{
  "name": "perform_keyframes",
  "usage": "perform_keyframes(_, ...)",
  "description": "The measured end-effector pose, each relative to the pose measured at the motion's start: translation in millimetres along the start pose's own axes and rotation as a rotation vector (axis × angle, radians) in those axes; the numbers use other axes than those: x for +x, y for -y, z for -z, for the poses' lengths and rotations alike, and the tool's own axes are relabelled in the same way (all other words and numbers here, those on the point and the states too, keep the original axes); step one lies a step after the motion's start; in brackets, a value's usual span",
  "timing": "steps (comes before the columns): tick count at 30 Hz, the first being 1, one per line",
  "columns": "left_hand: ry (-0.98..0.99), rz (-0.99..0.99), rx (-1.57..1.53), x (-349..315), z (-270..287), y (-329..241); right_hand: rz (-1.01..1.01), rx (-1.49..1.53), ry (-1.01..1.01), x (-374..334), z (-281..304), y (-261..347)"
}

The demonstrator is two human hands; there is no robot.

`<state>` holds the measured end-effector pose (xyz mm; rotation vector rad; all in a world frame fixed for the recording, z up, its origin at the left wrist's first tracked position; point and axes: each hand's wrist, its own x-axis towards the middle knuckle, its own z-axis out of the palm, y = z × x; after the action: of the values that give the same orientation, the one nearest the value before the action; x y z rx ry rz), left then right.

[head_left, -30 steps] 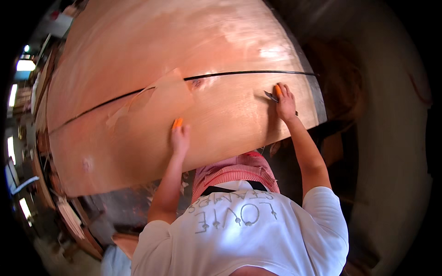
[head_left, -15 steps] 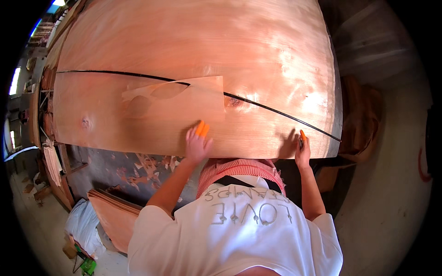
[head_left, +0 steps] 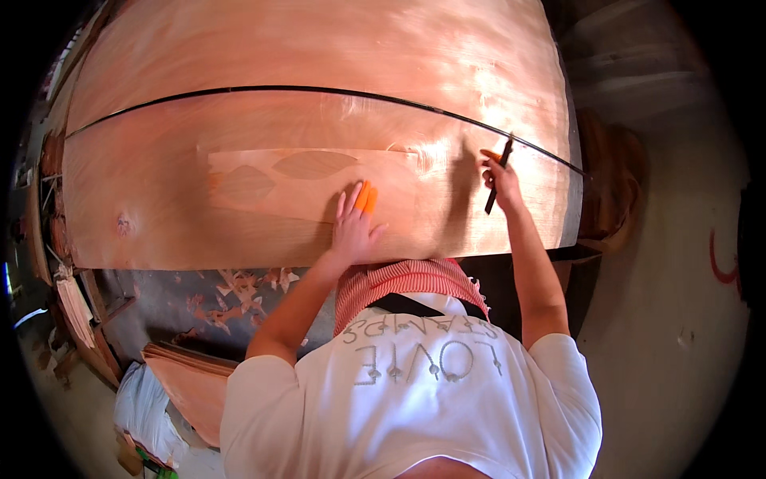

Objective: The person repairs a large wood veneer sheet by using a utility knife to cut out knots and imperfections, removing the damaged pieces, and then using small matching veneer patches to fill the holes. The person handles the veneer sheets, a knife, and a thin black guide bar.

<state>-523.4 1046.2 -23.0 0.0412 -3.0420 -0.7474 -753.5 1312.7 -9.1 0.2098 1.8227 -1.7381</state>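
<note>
L hand (head_left: 357, 229) open, thumb out, on thin wood piece (head_left: 279, 190) lying atop big wood sheet (head_left: 159, 227), & R hand (head_left: 503, 182) gripping dark slim tool (head_left: 506, 152) nr black strip (head_left: 319, 89)

1. A woodworking workshop, by the look of it.
2. A broad, pale reddish wood sheet (head_left: 263, 48) spreads out, with a slim dark hand tool (head_left: 501, 176) held above it.
3. Ragged wood scraps (head_left: 239, 283) litter the dark surface below.
4. Stacked thin boards (head_left: 187, 387) lean beside a pale sack (head_left: 146, 405).
</note>
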Motion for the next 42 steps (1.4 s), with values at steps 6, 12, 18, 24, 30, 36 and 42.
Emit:
perform_keyframes(6, 0.127, -0.048, 0.090, 12, -10, 9, -0.017, -0.186, -0.185, -60, -22, -58)
perform_keyframes(12, 0.116, -0.063, 0.097, 14, -10, 6, 0.054, -0.620, -0.159, -95, -5, -81)
perform_keyframes(18, -0.068, -0.163, -0.033, 66, -18, 14, 0.319, -0.965, 0.075, -82, -39, -28)
perform_keyframes(24, -0.340, 0.169, 0.072, 93, -25, 36, 0.220, -1.036, 0.385, -56, -96, 16)
perform_keyframes(30, -0.402, 0.350, 0.158, 96, -31, 36, -0.108, -0.819, 0.442, -22, -126, -11)
perform_keyframes(36, -0.362, 0.255, 0.215, 99, -31, 38, 0.410, -1.336, 0.532, -3, -133, -43)
perform_keyframes(42, -0.429, 0.287, 0.140, 99, -32, 37, 0.487, -1.485, 0.636, -2, -84, -33)
